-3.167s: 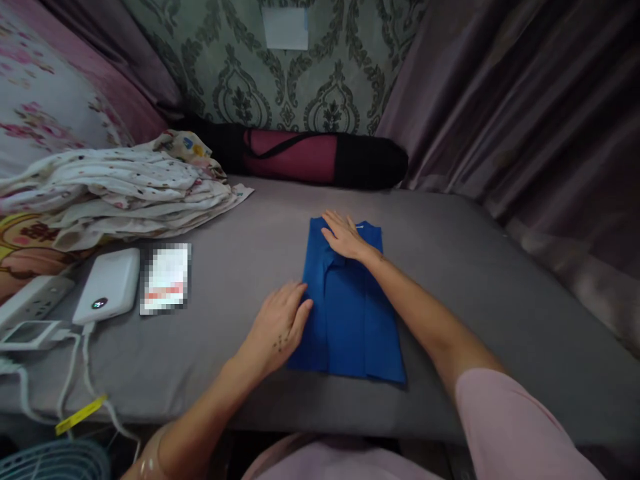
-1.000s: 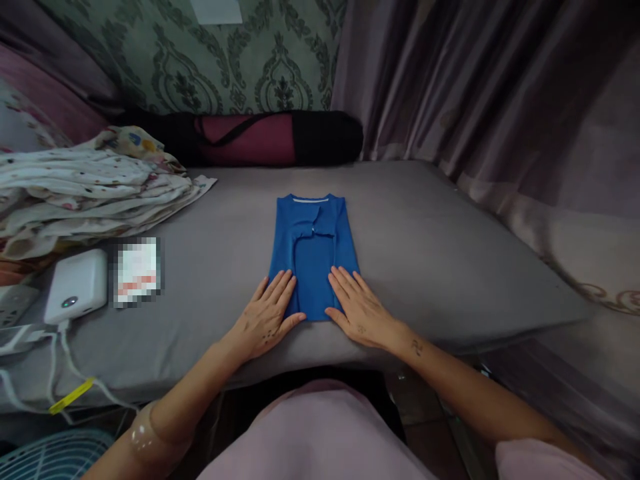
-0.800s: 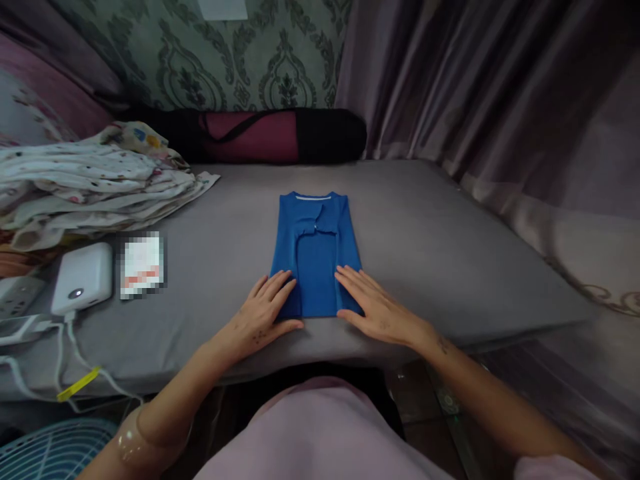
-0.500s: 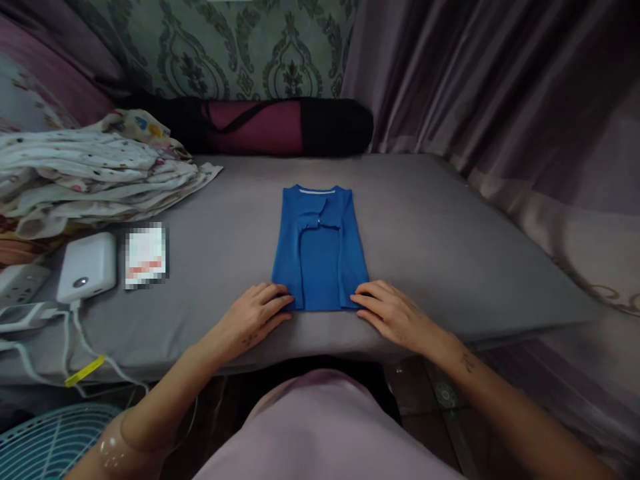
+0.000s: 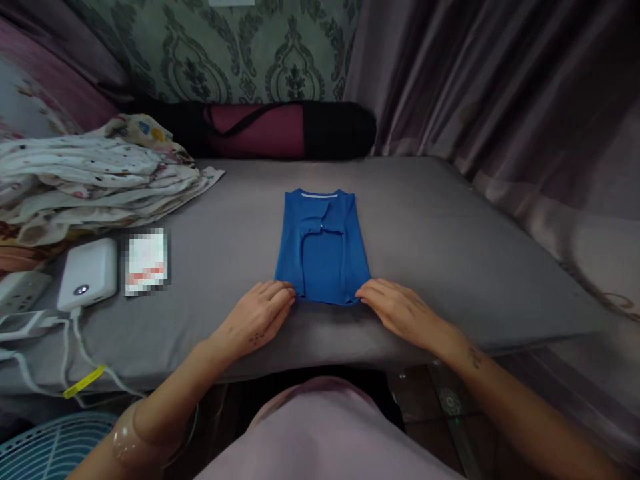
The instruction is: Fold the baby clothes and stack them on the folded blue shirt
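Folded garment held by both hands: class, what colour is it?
The garment is blue; the head view shows it best.

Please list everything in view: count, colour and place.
Garment: one, blue, centre
Sheet: one, grey, underneath
Bag: one, black and maroon, back
Cloth pile: one, multicoloured, left
Floral fabric: one, pink, far left
Power bank: one, white, left
Pixelated item: one, white and red, left
Socket strip: one, white, left edge
Device: one, white, by strip
Cables: several, white, front left
Tag: one, yellow, on cable
Grille: one, light blue, bottom left
Curtains: count unclear, purple, sides
Wallpaper: one, green, back
Paper: one, white, top
Shirt: one, pink, bottom
Bracelet: one, clear, lower left
Left hand: one, pinching garment's near left corner
Right hand: one, pinching garment's near right corner
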A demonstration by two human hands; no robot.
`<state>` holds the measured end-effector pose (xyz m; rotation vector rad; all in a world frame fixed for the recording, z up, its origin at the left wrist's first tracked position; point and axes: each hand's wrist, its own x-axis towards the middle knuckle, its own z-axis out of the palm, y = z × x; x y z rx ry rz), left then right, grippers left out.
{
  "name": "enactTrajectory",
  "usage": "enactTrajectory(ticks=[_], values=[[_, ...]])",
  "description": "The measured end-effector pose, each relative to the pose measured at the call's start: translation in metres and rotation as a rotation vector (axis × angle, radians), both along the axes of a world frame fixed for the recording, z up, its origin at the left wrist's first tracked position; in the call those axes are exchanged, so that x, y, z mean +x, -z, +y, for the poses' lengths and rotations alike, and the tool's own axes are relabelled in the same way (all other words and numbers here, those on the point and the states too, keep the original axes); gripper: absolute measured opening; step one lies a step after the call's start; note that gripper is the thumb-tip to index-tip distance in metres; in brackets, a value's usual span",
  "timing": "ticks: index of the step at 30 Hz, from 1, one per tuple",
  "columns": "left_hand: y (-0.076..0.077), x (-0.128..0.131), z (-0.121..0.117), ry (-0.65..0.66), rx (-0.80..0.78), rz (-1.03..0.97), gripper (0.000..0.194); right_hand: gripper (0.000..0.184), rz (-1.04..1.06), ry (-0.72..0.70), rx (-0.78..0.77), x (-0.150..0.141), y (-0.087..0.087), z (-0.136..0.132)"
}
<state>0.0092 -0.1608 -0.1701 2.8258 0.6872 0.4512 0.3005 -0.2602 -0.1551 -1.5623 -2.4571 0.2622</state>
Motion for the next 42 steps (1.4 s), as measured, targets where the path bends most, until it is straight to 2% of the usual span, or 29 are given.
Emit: enactTrajectory(ticks=[4,7,12,15,18,22,25,29,31,35,39,42], values=[[-0.014,0.008,0.025,-0.087,-0.12,-0.093,0.033,0.03,0.159,0.034,-0.038,0.016,-0.019,0.031],[-0.018,0.017,0.052,-0.122,-0.215,-0.135,0.036,0.032,0.215,0.071,-0.052,0.026,-0.023,0.061],[-0.007,0.034,0.099,-0.148,-0.329,-0.111,0.041,0.032,0.247,0.109,-0.108,0.036,-0.009,0.104],[0.004,0.042,0.117,-0.153,-0.358,-0.075,0.039,0.031,0.235,0.134,-0.116,0.038,0.002,0.115],[0.014,0.048,0.125,-0.156,-0.357,-0.054,0.037,0.031,0.191,0.156,-0.091,0.039,0.012,0.119],[0.023,0.052,0.128,-0.203,-0.333,-0.056,0.035,0.031,0.133,0.202,-0.015,0.039,0.025,0.118],[0.022,0.049,0.126,-0.291,-0.238,-0.064,0.035,0.031,0.087,0.256,0.029,0.039,0.031,0.116],[0.012,0.042,0.109,-0.413,-0.004,-0.14,0.037,0.038,0.014,0.362,0.153,0.031,0.03,0.107],[0.009,0.043,0.095,-0.358,0.058,-0.139,0.038,0.042,0.006,0.332,0.2,0.02,0.028,0.1],[0.02,0.056,0.07,-0.184,0.055,0.025,0.048,0.05,-0.047,0.134,0.127,-0.01,0.031,0.086],[0.037,0.063,0.061,-0.234,0.038,0.186,0.058,0.054,-0.107,0.083,0.009,-0.02,0.038,0.082],[0.043,0.059,0.061,-0.277,-0.006,0.21,0.062,0.052,-0.093,0.093,-0.031,-0.015,0.041,0.083]])
